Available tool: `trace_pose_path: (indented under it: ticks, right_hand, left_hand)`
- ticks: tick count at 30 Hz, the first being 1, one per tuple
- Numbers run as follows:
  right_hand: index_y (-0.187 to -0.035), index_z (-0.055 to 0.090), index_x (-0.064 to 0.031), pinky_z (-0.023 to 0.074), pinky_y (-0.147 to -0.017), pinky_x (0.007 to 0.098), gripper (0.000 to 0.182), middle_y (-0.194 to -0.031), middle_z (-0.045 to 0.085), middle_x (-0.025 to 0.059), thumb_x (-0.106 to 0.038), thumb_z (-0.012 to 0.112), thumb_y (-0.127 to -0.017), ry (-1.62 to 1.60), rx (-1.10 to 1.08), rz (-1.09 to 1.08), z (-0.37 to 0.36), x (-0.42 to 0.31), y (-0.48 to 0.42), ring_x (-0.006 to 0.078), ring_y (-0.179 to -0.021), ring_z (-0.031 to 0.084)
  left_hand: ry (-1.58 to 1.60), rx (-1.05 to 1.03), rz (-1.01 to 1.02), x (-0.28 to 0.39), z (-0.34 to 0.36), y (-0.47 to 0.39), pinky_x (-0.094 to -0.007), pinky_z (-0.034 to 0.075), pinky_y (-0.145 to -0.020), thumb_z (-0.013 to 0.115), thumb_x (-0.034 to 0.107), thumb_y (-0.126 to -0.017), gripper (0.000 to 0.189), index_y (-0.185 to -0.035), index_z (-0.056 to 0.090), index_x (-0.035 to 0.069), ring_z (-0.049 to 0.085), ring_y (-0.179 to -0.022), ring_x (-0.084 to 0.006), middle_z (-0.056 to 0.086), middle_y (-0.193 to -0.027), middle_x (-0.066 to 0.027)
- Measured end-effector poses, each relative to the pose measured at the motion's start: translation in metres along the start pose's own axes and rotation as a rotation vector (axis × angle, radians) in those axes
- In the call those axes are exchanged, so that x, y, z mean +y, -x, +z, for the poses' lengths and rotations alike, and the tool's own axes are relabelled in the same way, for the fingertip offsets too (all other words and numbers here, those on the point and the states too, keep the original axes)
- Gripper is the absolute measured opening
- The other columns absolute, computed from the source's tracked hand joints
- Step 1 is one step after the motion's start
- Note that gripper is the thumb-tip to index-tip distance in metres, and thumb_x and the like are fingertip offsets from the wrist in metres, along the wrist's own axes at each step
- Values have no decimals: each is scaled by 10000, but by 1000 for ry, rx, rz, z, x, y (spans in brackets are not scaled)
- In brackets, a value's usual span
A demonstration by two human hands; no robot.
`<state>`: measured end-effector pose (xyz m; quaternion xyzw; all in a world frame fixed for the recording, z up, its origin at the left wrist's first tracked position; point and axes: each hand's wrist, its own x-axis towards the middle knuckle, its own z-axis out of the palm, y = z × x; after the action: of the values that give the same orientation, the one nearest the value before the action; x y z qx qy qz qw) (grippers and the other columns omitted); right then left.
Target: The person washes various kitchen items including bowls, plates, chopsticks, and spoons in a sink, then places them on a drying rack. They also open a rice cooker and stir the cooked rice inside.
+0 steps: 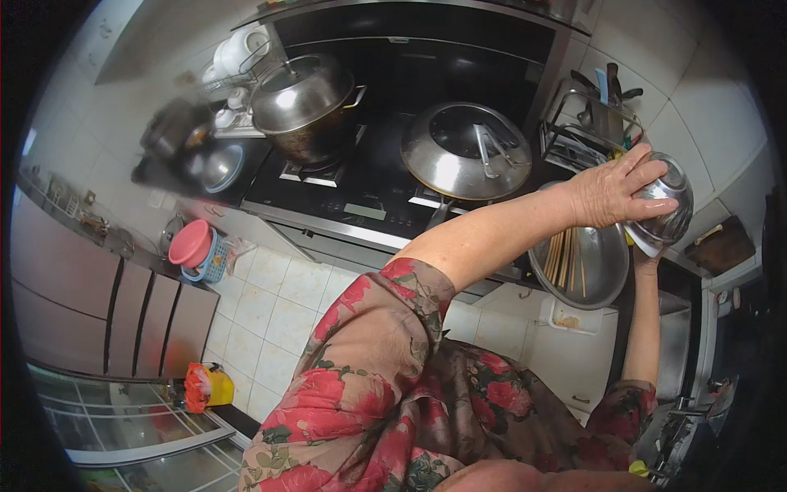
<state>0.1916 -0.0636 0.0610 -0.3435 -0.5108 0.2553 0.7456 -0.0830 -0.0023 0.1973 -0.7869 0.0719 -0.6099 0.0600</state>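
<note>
My left hand (615, 190) reaches across to the right with its fingers spread over the outside of a shiny metal bowl (673, 206), which is tipped over. Below that bowl shows the edge of a white dish or bowl (645, 240). My right hand (648, 263) is at its underside, with most of the fingers hidden, so its grip cannot be made out. Just left of the hands stands a large metal basin (605, 270). Several wooden chopsticks (569, 261) lie in it, and my left forearm covers part of its rim.
On the black gas stove (375, 178) stand a tall lidded pot (301, 104) and a lidded wok (461, 154). A rack (556, 135) with knives and utensils is by the wall. White cups (243, 52) sit back left. Low at left are a pink basin (189, 243) and a blue basket (215, 261).
</note>
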Motion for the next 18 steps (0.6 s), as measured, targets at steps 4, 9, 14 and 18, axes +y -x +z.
trace_pose_path:
  ticks: [4, 9, 14, 18]
  right_hand:
    - [-1278, 456, -28, 409, -964, 343, 525, -1236, 528, 94, -255, 633, -839, 480, 7, -154, -9, -6, -19, 201, -1113, 514]
    - [-1278, 439, 38, 402, -911, 299, 463, -1128, 562, 103, -137, 569, -868, 610, -167, 75, 76, -59, -51, 175, -1040, 519]
    - [-1221, 479, 49, 420, -882, 298, 441, -1076, 578, 140, -130, 499, -819, 674, -431, 242, 215, -81, -48, 195, -994, 551]
    - [-1244, 409, 24, 505, -385, 255, 469, -933, 581, 127, -69, 452, -786, 523, -698, 506, 380, -109, -6, 167, -611, 613]
  left_hand:
    - [30, -59, -116, -4, 20, -6, -418, 501, -880, 697, 12, -609, 708, -1216, 451, 280, 419, -1108, -400, 362, -1191, -167]
    - [207, -51, -815, -8, -10, 6, -405, 406, -959, 590, -107, -595, 862, -1353, 215, 57, 401, -1115, -446, 311, -1226, -237]
    - [68, 68, -1165, -4, -96, 53, -404, 285, -1058, 493, -67, -665, 762, -1362, 189, -19, 362, -1236, -397, 349, -1296, -276]
    - [254, 186, -1402, 19, -245, 90, -345, 334, -1028, 453, -75, -706, 729, -1382, 199, 31, 383, -1246, -278, 339, -1345, -208]
